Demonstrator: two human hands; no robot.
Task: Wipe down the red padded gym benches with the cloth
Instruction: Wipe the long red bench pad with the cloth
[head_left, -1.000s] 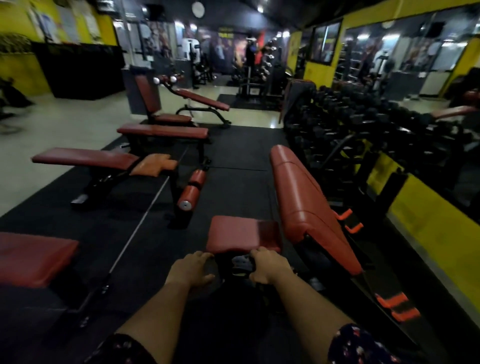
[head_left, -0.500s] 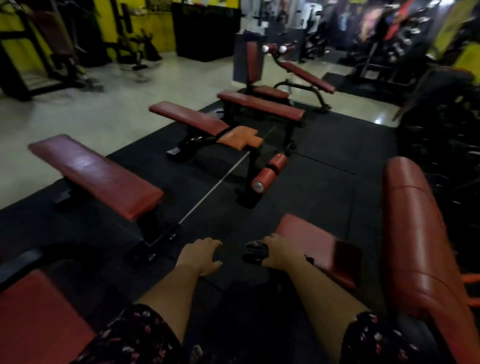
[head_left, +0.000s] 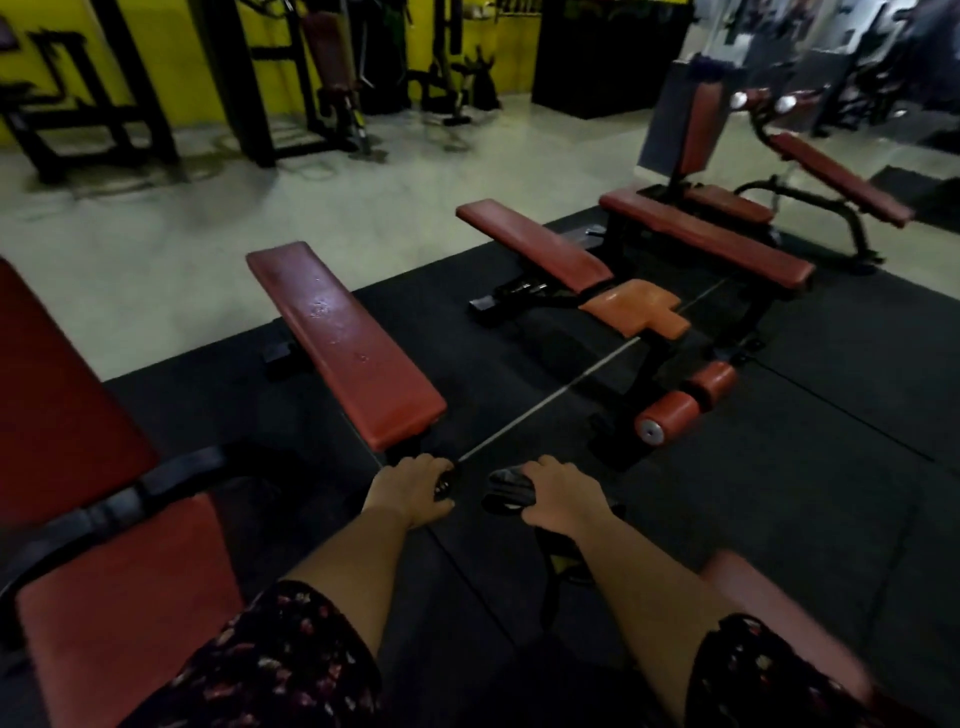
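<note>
My right hand grips a dark cloth in front of me, and part of the cloth hangs below the wrist. My left hand is beside it with loosely curled fingers and nothing plainly in it. A red flat bench stands just beyond my left hand. A red incline bench with a black frame fills the left edge. Farther off are a decline bench with an orange seat pad and another flat bench. One more red pad shows blurred by my right arm.
Black rubber flooring lies under the benches, with a pale tiled floor beyond. Red foam rollers stick out from the decline bench. Black weight machines line the yellow back wall. A slanted sit-up bench stands far right.
The view has swung left: the red pad and backrest at my right slid out of frame, and the flat bench and incline bench came in. My hands stay together, the right one holding the cloth.
</note>
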